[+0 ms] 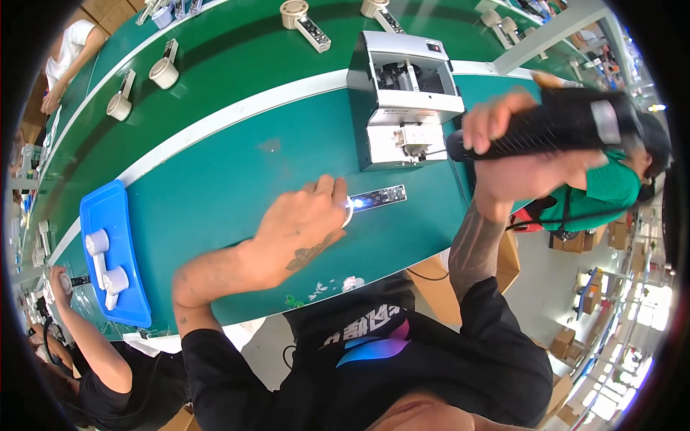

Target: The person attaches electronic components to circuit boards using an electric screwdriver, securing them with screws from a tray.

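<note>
My left hand (305, 223) is closed around a white round housing (349, 212), mostly hidden by the fingers. From it a narrow circuit board strip (381, 197) extends to the right over the green table, with a bluish-white light glowing near the housing. My right hand (521, 154), smeared by motion, grips a black electric screwdriver (553, 129) with a ribbed body. Its thin bit points left at the front of a silver and black screw feeder (410, 93), where a small metal block (415, 141) sits. Whether the bit touches the block I cannot tell.
A blue tray (133, 244) with white round-headed parts (115, 279) lies at the left. Beyond a white rail (237, 111), similar housings with boards (305, 25) stand on a green belt (223, 54). A person in green (596, 190) is at right; another person's arm (93, 345) is at lower left.
</note>
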{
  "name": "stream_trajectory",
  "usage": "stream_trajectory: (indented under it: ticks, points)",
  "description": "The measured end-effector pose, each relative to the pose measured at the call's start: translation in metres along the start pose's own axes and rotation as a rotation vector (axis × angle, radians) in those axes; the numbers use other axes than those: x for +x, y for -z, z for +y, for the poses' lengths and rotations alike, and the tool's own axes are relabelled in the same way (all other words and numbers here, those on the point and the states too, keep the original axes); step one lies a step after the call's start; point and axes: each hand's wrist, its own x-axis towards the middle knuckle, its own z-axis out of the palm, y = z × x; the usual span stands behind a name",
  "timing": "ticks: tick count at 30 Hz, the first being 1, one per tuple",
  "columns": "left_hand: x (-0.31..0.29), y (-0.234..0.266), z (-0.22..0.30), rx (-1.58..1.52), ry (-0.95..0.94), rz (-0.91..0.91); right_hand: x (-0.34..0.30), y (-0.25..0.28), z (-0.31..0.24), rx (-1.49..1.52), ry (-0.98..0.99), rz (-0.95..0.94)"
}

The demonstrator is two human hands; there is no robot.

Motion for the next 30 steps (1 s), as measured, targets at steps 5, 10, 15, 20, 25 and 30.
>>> stream_trajectory:
  ticks: [5, 10, 15, 20, 25, 30]
  points:
    - [0.0, -0.002, -0.002, -0.009, -0.004, 0.016, 0.003, -0.009, 0.029, -0.322, 0.032, -0.005]
    - [-0.002, 0.002, -0.002, -0.034, 0.017, 0.015, -0.005, -0.008, 0.032, -0.329, -0.07, 0.024]
    - [-0.001, 0.001, -0.005, -0.036, -0.019, 0.028, -0.04, -0.027, 0.027, 0.079, -0.197, 0.053]
    - [-0.004, 0.0, -0.005, -0.084, -0.039, 0.123, -0.049, -0.045, 0.045, -0.009, -0.292, -0.099]
    - [-0.003, 0.001, -0.004, -0.092, -0.002, 0.03, -0.052, -0.047, 0.052, -0.084, -0.307, -0.107]
    - [-0.004, -0.002, -0.002, -0.065, 0.016, 0.027, -0.058, -0.048, 0.051, -0.016, -0.309, -0.099]
